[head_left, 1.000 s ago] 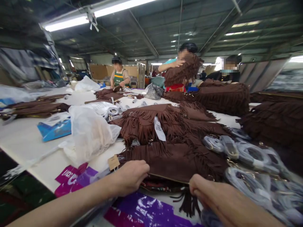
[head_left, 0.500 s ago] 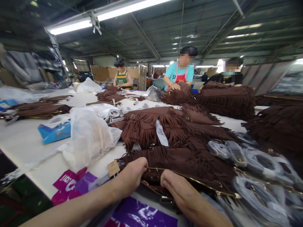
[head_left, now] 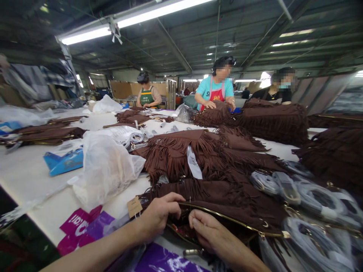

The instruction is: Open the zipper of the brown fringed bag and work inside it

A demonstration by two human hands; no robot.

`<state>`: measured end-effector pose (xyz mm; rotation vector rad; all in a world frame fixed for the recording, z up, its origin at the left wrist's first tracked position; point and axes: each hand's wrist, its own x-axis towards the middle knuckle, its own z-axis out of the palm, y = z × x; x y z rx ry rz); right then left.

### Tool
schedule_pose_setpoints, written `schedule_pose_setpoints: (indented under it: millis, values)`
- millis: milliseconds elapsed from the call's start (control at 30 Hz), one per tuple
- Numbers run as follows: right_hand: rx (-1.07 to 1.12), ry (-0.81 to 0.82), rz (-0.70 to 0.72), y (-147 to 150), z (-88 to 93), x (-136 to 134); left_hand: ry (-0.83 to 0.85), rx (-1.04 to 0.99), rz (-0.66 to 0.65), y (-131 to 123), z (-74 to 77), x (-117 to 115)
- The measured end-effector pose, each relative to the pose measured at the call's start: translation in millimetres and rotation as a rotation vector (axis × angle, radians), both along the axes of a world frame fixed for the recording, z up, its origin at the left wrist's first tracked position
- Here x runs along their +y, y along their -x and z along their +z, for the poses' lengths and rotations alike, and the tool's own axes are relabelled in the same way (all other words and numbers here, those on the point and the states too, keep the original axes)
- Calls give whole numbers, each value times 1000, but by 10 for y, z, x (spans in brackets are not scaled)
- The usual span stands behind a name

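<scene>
A dark brown fringed handbag [head_left: 246, 207] lies in front of me with its gold zipper opening parted, showing a dark patterned lining. At the left end of that opening is my left hand [head_left: 160, 213]; its fingers are bent over the bag's edge, the index finger reaching along the far zipper. My right hand [head_left: 207, 230] is at the middle of the opening, its fingers curled together at the mouth of the bag. Whatever its fingertips pinch is hidden. A tan paper tag [head_left: 134, 207] stands beside my left wrist.
More brown fringed bags [head_left: 181, 151] lie beyond. Plastic-wrapped straps [head_left: 314, 196] are at right. A white plastic bag [head_left: 109, 166], a blue tape dispenser [head_left: 64, 160] and purple packaging [head_left: 167, 258] lie on the white table [head_left: 25, 166]. Several co-workers stand across it.
My left index finger has stretched out along the zipper edge. My right hand has shifted slightly left and down, its fingers now more curled. The bag's opening appears wider.
</scene>
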<state>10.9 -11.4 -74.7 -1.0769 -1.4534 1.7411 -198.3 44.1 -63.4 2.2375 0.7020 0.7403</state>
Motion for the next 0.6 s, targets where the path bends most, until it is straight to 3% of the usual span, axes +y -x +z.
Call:
schedule_pose_setpoints:
  millis: [100,367,600]
  values:
    - [-7,-61,-38,44,15,2,47,-3,-33,-7,14,77]
    - [136,133,-8,0,-17,72,-55,39,113,-56,-13,54]
    - [159,173,-89,19,-25,64,-25,185,-183,-18,191,12]
